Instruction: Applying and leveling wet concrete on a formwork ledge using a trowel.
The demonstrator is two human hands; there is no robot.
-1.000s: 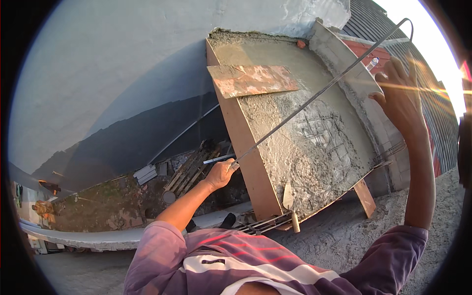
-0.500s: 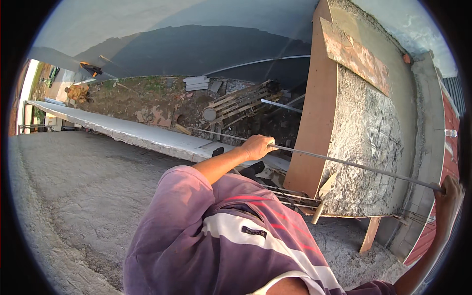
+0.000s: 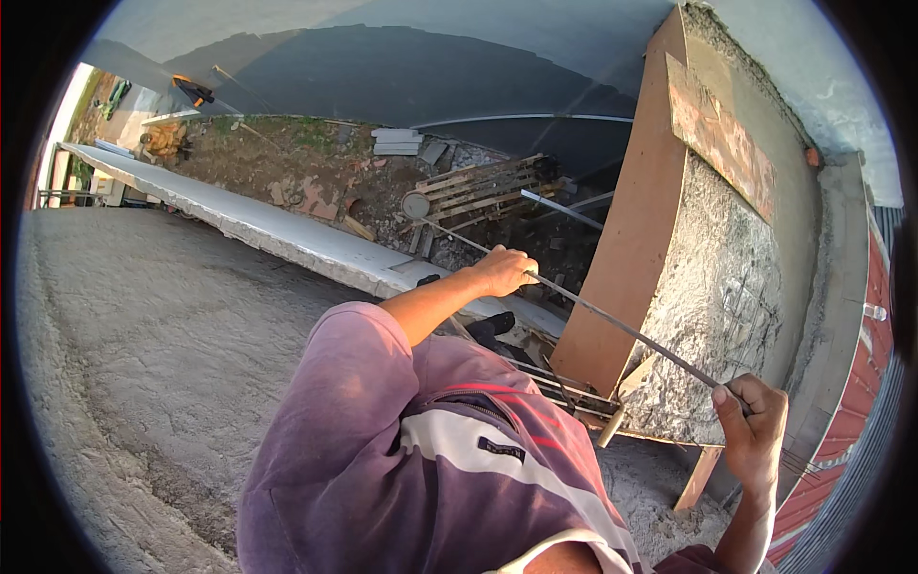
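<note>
A long thin steel rod [image 3: 622,326], which looks like rebar, slants in front of my body from upper left to lower right. My left hand [image 3: 504,272] is closed around it near the middle of the view. Further right and nearer to me, my right hand [image 3: 755,421] grips the rod close to its near end, thumb along it. Beyond my left hand the rod's far stretch reaches out over the ground below. Behind the rod stands a brown formwork board [image 3: 626,230] along a rough concrete slab [image 3: 712,258].
A flat plank [image 3: 722,139] lies on the concrete. A long pale ledge [image 3: 239,213] edges the grey concrete floor [image 3: 143,316] on the left. Below are a stack of wooden slats [image 3: 488,196] and a round lid-like disc [image 3: 415,205]. A wooden post [image 3: 698,478] stands under the slab.
My right hand has come inward from the far right edge, and the rod now slants more steeply. My left hand still holds it in nearly the same place. The view has shifted slightly.
</note>
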